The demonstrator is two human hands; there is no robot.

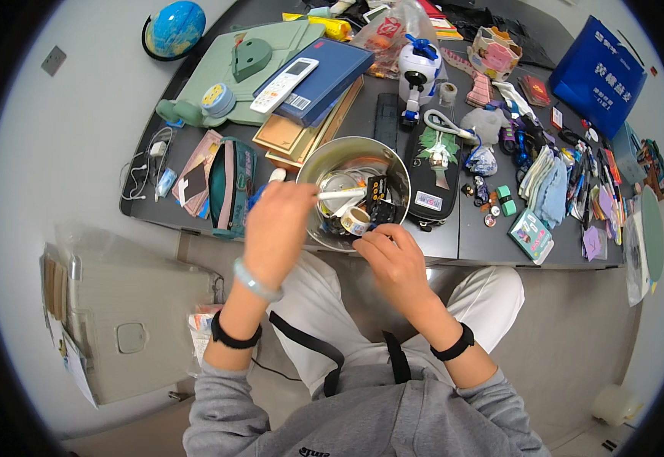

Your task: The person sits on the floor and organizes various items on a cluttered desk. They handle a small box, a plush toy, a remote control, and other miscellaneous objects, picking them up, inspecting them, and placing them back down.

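Observation:
A round stainless-steel pot (304,171) stands at the table's front edge, filled with small items. Among them are a roll of printed tape (356,220), a black card or packet (376,191) and coiled pale cords. My left hand (280,228) is over the pot's left side, slightly blurred, fingers bent. A white pen-like stick (340,195) reaches from its edge across the pot; the grip itself is hidden. Just beyond the fingers shows a white cap (277,175). My right hand (394,265) has curled fingers at the near right rim, and whatever they pinch is hidden.
Left of the pot lies an open green pencil case (233,185). Behind are stacked books (323,74) with a white remote (284,85). To the right sit a black zipped case (434,171), folded cloths (546,177) and many pens (583,180). A toy robot (418,74) stands behind.

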